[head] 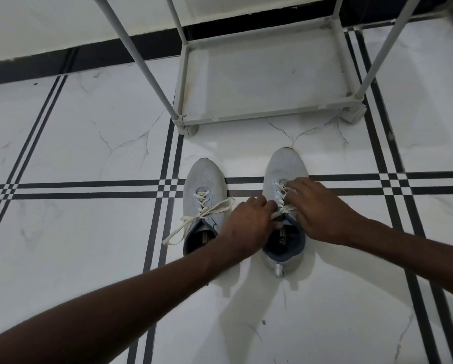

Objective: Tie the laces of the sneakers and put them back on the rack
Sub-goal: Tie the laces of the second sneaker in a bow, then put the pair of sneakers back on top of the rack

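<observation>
Two pale grey sneakers stand side by side on the tiled floor, toes pointing away from me. The left sneaker (204,187) has cream laces (194,223) lying loose, their ends spilling over its left side onto the floor. Over the right sneaker (285,166), my left hand (249,223) pinches its laces (281,199) near the tongue. My right hand (316,206) grips the same laces from the right side. Both hands hide the upper part of that lacing. The grey shoe rack (262,115) stands just beyond the sneakers, its bottom shelf bare.
The rack's slanted grey poles (139,61) rise toward me at left and right. White marble-look floor tiles with black stripe bands (89,186) surround the shoes. A black skirting strip (49,65) runs along the wall behind.
</observation>
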`<state>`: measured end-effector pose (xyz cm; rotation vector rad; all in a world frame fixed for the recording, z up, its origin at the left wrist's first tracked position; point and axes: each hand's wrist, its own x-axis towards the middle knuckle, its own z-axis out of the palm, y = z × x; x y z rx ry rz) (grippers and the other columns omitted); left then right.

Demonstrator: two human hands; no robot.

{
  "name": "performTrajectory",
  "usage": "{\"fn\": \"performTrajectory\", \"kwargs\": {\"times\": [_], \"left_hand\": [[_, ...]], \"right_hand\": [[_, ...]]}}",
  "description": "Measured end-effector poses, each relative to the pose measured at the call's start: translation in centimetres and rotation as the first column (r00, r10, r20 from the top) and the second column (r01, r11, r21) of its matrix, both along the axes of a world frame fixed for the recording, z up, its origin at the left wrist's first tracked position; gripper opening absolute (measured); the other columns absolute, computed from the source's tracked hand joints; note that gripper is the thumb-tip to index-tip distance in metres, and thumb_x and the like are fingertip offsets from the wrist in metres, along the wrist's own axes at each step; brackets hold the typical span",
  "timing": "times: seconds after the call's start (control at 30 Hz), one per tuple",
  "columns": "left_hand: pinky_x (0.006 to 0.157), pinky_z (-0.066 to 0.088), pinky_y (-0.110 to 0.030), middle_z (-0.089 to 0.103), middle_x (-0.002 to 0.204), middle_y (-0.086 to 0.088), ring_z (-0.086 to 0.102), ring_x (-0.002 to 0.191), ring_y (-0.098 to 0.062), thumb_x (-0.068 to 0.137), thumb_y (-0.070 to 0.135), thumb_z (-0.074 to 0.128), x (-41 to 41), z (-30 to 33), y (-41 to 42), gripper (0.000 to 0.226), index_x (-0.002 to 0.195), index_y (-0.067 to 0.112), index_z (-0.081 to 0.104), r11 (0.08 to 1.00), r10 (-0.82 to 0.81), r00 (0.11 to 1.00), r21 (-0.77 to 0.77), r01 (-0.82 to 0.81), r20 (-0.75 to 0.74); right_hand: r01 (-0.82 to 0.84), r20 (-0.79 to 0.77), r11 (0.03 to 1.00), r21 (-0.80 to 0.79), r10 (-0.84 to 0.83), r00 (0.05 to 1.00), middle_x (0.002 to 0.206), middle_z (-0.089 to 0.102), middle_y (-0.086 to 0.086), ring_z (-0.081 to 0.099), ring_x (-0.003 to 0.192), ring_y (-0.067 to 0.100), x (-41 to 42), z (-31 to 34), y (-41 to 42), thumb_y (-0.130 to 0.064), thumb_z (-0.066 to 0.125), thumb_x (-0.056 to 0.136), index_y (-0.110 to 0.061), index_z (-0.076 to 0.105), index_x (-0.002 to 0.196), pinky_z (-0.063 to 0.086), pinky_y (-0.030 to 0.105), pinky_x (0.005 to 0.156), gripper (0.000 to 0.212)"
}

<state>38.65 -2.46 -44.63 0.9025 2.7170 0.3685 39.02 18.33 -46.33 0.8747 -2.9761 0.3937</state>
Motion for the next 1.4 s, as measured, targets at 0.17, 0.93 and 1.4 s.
{"fn": "performTrajectory", "kwargs": {"times": [0.17, 0.93, 1.4], "left_hand": [[0.060, 0.037, -0.039, 0.064, 0.095, -0.015, 0.063, 0.078, -0.038, 0.093, 0.022, 0.060, 0.2, 0.0, 0.6, 0.020, 0.105, 0.007, 0.056, 0.999, 0.043, 0.998, 0.008, -0.043, -0.039], [0.059, 0.033, -0.034, 0.071, 0.089, -0.012, 0.066, 0.076, -0.037, 0.100, 0.030, 0.041, -0.1, -0.2, -1.0, 0.023, 0.107, 0.015, 0.058, 0.981, -0.065, 0.998, -0.182, 0.060, -0.020], [0.083, 0.055, -0.026, 0.065, 0.120, -0.002, 0.063, 0.115, -0.023, 0.054, 0.083, 0.070, -2.0, 2.0, -14.5, 0.101, 0.127, 0.017, 0.049, 0.784, 0.543, 0.575, -0.124, -0.608, 0.612]], "right_hand": [[0.060, 0.058, 0.993, -0.104, -0.054, 0.997, 0.088, 0.064, 0.015, 0.058, 0.072, 0.032, -0.2, -0.4, -0.2, -0.015, 0.047, 0.087, -0.003, 0.058, 0.109, 0.048, 0.040, 0.062, 0.027], [-0.001, 0.081, 0.990, 0.138, -0.010, 0.997, 0.065, 0.062, 0.001, 0.060, 0.054, 0.024, 0.0, -1.0, 1.9, -0.024, 0.042, 0.084, -0.023, 0.064, 0.082, 0.027, 0.026, 0.047, 0.022], [0.865, 0.831, 0.498, -0.059, -0.456, 0.319, 0.121, 0.064, 0.009, 0.061, 0.108, 0.028, 6.2, -0.5, -2.6, -0.030, 0.079, 0.074, -0.014, 0.043, 0.131, 0.050, 0.039, 0.092, 0.069]]}}
